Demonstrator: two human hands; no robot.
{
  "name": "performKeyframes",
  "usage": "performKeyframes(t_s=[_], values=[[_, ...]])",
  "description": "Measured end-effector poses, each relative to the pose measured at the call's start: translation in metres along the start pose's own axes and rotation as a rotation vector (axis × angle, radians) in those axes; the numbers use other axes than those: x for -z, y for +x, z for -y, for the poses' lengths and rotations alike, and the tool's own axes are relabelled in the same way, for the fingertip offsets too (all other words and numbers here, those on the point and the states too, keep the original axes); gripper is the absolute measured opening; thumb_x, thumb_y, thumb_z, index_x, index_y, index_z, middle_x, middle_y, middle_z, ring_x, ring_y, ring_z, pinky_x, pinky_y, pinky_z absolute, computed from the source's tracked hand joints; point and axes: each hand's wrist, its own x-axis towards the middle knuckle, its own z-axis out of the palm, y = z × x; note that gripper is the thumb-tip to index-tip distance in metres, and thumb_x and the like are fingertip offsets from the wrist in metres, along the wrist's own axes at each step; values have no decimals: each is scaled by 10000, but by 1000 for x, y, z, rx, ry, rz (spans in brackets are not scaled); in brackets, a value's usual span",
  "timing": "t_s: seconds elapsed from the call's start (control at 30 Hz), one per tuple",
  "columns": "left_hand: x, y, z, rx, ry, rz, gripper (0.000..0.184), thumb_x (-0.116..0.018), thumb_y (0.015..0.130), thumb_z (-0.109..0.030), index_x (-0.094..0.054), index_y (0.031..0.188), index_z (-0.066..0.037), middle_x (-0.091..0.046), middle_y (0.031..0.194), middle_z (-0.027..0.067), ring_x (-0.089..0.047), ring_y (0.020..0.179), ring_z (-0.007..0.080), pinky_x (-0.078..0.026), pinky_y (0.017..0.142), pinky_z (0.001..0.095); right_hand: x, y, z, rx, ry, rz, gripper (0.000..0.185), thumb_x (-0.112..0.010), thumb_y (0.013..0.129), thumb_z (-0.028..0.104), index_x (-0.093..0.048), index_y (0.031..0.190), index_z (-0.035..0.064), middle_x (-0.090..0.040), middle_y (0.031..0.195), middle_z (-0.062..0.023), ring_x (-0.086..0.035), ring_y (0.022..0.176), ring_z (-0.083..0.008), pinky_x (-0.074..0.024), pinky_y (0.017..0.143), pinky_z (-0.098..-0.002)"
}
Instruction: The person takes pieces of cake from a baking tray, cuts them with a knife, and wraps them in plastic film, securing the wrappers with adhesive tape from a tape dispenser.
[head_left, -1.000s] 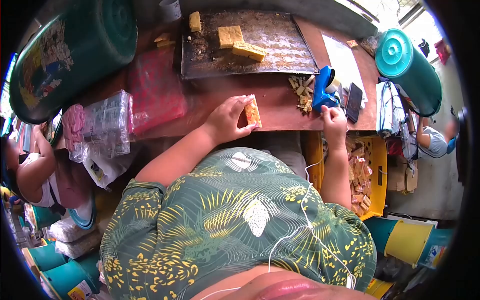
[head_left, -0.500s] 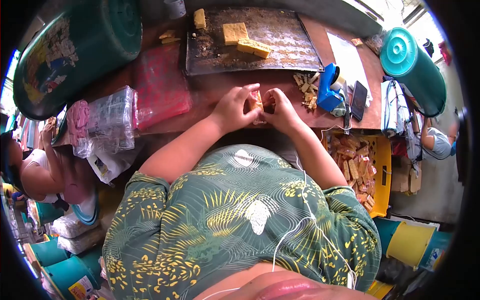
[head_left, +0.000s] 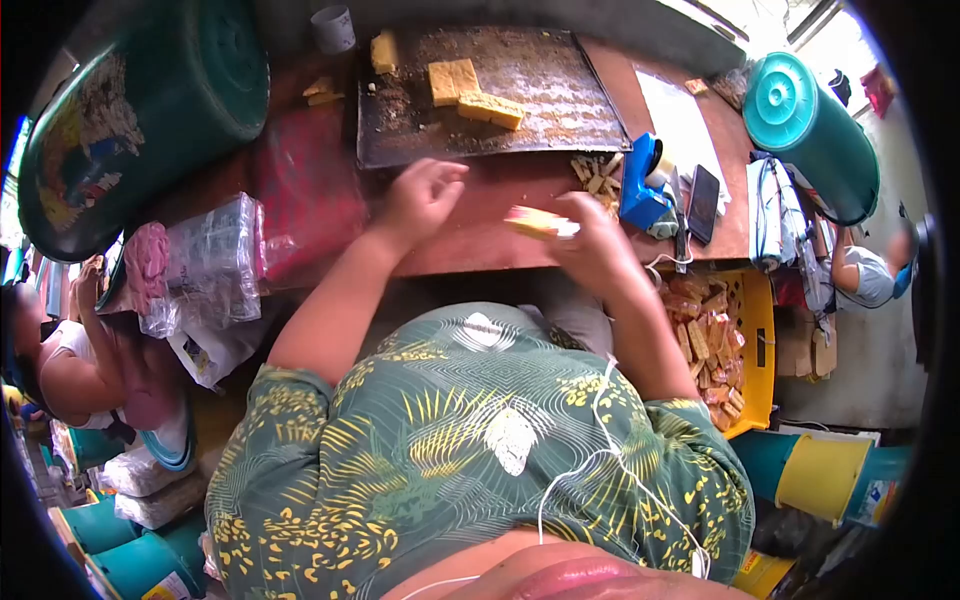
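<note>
While the right hand [head_left: 592, 235] grasps one end of a slim wrapped cake bar [head_left: 537, 221], the bar projects from its fingertips toward the person's left. Its long axis runs roughly side to side, parallel to the near edge of the worktable [head_left: 490, 185], with the gripped end slightly closer to the body. The right hand is in contact with the bar; the left hand [head_left: 420, 200] is apart from it, off its free end and somewhat farther forward, below the near rim of the dark baking tray [head_left: 560, 132]. The left fingers are released and loosely curled, with nothing visible in them. Bar position is over the table near its front edge; whether it touches the surface cannot be determined. Colour is pale yellow along the side, with reddish-orange marking toward the free end and a whitish patch at the fingers, possibly wrapper film. Motion blur on the right hand prevents inspection of the individual fingers and the wrapper's closure. Forward and right of this hand are cake trimmings [head_left: 597, 178] and a blue tape dispenser [head_left: 640, 195]; a yellow crate [head_left: 763, 350] holding similar wrapped bars [head_left: 708, 345] sits beside the right forearm, at a lower level than the tabletop.
</note>
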Motion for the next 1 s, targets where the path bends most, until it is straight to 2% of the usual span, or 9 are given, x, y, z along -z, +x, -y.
performKeyframes(t_s=[0.1,0.17,0.27,0.37,0.5,0.63,0.73,0.87,1.0], values=[[68,-8,15,-162,296,-226,191,-744,933,-134,-741,1106,-52,-707,1035,89,-700,971,214,-564,854,322,107,-37,-24,-42,-28,-173,281,-741,866,81,-692,1120,-31,-639,1155,-155,-689,992,-233,-593,787,-322],[105,-15,26,-46,421,-308,200,-771,913,-171,-737,1073,-56,-689,1094,103,-682,1006,251,-558,867,359,178,-64,-24,-359,-24,-61,231,-741,899,116,-722,1081,-25,-655,1119,-137,-694,965,-213,-569,838,-336],[142,-24,48,82,553,-339,210,-788,895,-213,-720,1004,-47,-648,1202,127,-667,1047,301,-549,874,395,215,-70,-1,-130,-536,-340,284,-769,913,205,-734,1111,5,-679,1020,-131,-650,1010,-243,-488,894,-372],[147,-40,95,215,613,-243,256,-806,887,-257,-690,927,-32,-618,1259,141,-663,1066,305,-548,890,394,188,-27,29,119,-370,-434,306,-781,918,237,-729,1115,10,-680,1030,-123,-652,994,-248,-497,897,-391],[149,-44,110,222,520,-271,297,-833,858,-287,-670,845,-39,-604,1273,132,-667,1050,301,-545,902,404,103,54,40,164,-91,-16,401,-775,939,291,-694,1221,18,-703,1133,-149,-684,982,-291,-530,906,-413],[144,-43,84,310,489,-215,274,-816,870,-269,-670,817,-43,-617,1254,121,-664,1058,308,-532,932,420,11,144,21,233,-192,-12,558,-755,938,383,-623,1373,60,-637,1369,-241,-601,1282,-405,-491,1067,-461],[147,-44,110,180,577,-303,248,-769,911,-255,-678,843,-36,-657,1240,132,-672,1080,331,-538,934,430,-32,185,-1,144,-354,-27,583,-754,934,408,-621,1398,80,-675,1304,-236,-624,1250,-401,-499,1054,-460],[152,-45,113,202,493,-345,227,-723,944,-240,-712,927,-14,-665,1256,139,-674,1087,352,-540,936,437,-39,206,-34,35,-107,-62,477,-767,931,386,-716,1255,39,-764,1091,-187,-729,1026,-344,-560,921,-417],[150,-41,110,223,559,-315,235,-687,967,-224,-720,980,8,-662,1244,159,-669,1087,358,-536,950,433,-8,157,-28,-299,1057,65,444,-678,1020,344,-565,1336,52,-674,1133,-84,-705,956,-229,-604,812,-366]])
